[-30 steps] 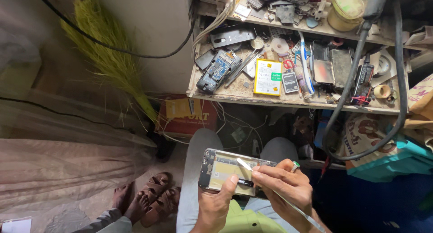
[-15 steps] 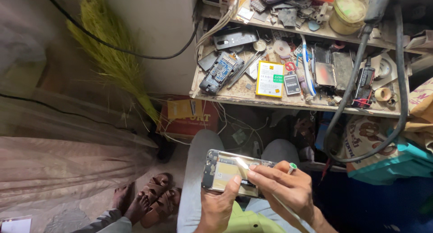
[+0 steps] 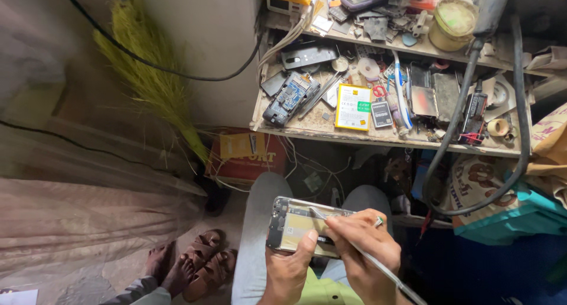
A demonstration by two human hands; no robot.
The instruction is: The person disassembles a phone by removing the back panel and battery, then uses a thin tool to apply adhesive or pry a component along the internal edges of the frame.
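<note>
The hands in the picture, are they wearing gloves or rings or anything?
No gloves. Both the left hand and right hand are bare, with no sleeves showing at the wrists. The right hand wears a ring with a green stone. No watch or bracelet shows.

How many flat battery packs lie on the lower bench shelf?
2: a large yellow-framed battery in the middle of the shelf, and a small dark battery right beside it. Others may hide under clutter.

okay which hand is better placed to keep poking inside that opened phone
Right, probably. The right hand already holds the thin tool, its tip over the opened phone. The left hand grips the phone from below.
</note>
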